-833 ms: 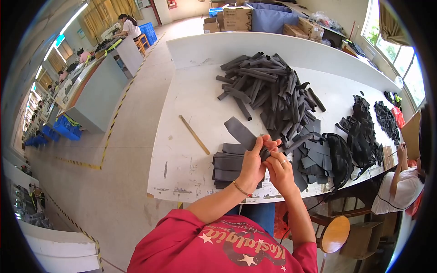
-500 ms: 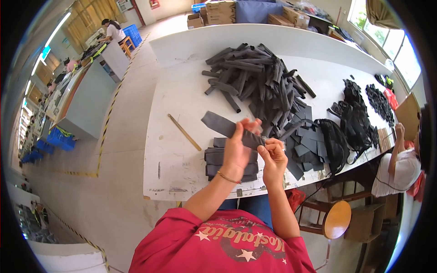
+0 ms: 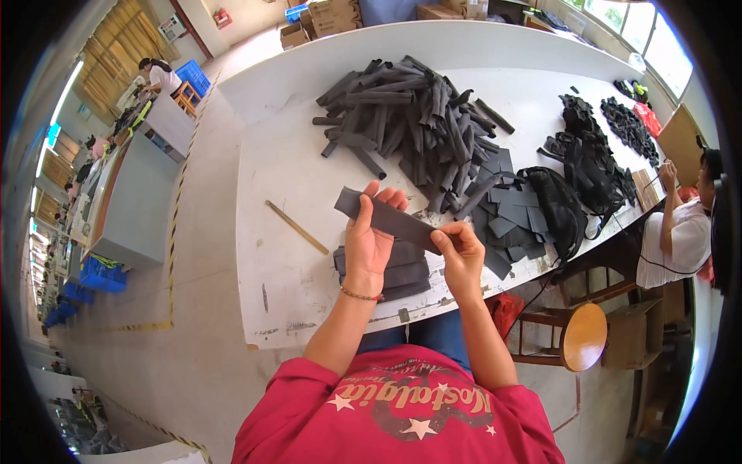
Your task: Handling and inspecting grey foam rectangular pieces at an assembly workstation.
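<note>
Dark grey strip held in both hands above white worktable

A person in a red shirt holds the strip in the air over the near part of the worktable, its length slanting from upper left to lower right. The left hand, palm turned up, clasps it near one end, the thumb across its face and the fingers behind; a thin bracelet circles the wrist. The right hand pinches the other end between thumb and forefinger. Just below, partly hidden by the left hand, lies a stack of flat dark pieces. Apart to its left rests a slim tan stick. Farther back rises a heap of rolled dark pieces, with flat dark panels spread near its right side, next to a black bag. At right, a co-worker in white sits by the table, beyond a round-topped wooden stool
</note>
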The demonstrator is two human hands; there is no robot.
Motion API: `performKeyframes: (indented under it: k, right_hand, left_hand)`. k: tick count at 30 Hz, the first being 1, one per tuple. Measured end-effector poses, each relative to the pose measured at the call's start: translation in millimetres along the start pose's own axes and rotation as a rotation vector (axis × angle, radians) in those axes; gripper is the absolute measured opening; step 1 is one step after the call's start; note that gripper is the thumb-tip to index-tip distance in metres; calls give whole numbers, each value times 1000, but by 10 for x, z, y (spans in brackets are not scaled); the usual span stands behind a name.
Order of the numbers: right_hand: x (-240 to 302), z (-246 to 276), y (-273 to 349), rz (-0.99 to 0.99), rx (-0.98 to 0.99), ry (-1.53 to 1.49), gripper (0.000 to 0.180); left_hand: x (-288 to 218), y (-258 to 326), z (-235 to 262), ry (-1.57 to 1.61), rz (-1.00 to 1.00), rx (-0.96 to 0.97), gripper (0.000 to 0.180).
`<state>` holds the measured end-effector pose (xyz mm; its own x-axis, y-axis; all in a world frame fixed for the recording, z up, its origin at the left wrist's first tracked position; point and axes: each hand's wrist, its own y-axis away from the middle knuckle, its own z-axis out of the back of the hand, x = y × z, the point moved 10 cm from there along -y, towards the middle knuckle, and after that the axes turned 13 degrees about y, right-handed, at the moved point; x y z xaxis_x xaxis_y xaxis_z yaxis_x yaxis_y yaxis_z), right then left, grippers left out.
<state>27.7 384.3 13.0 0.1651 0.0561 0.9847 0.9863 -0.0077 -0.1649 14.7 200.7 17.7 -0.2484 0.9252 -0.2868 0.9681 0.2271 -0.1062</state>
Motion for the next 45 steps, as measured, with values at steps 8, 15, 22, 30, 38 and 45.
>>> performKeyframes:
  k: [8,15,22,30,38,45]
  right_hand:
    - [-158,3,8,-18,26,-50,10]
    - [-202,-138,86,-40,66,5,13]
    - [-282,-178,71,-67,55,-61,12]
    - [-290,-198,103,-46,54,-5,13]
    - [-263,-147,39,-98,58,2,14]
    - [-161,-170,45,-203,57,-155,13]
  left_hand:
    - [-67,85,-19,67,-11,-94,33]
    - [-222,102,179,-46,-167,-306,25]
    - [-113,53,-93,56,-13,-170,33]
    - [66,142,113,-70,-18,-135,36]
    - [84,139,137,-48,-3,-169,35]
    - [-20,56,162,-12,-55,-76,39]
